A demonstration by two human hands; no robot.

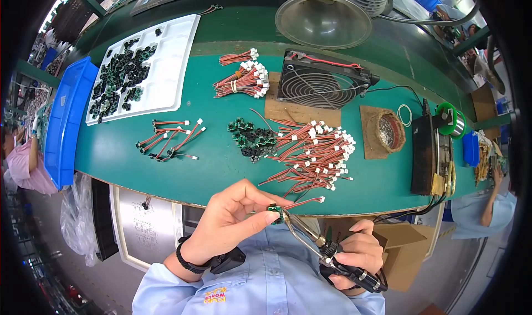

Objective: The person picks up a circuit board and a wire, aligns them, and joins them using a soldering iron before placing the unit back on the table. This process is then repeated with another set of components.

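Note:
My left hand (235,212) pinches a small green circuit board (274,208) between thumb and fingertips at the table's front edge. From the board a short red-and-black wire lead (303,203) runs right to a white plug. Wrapped in my right hand (360,248) is a soldering iron (317,238) with a thin metal tube along its shaft. Its tip is at the board; whether it touches cannot be made out. Just beyond lie a pile of wire leads with white plugs (316,154) and a heap of small dark-green boards (252,140).
Left are boards with leads attached (169,137), a white tray (183,60) of boards and a blue bin (61,121). Bundled leads (241,82), a black fan (321,82) and a metal fume funnel (324,21) stand behind. Right are a round tip cleaner (390,132) and solder spool (458,122).

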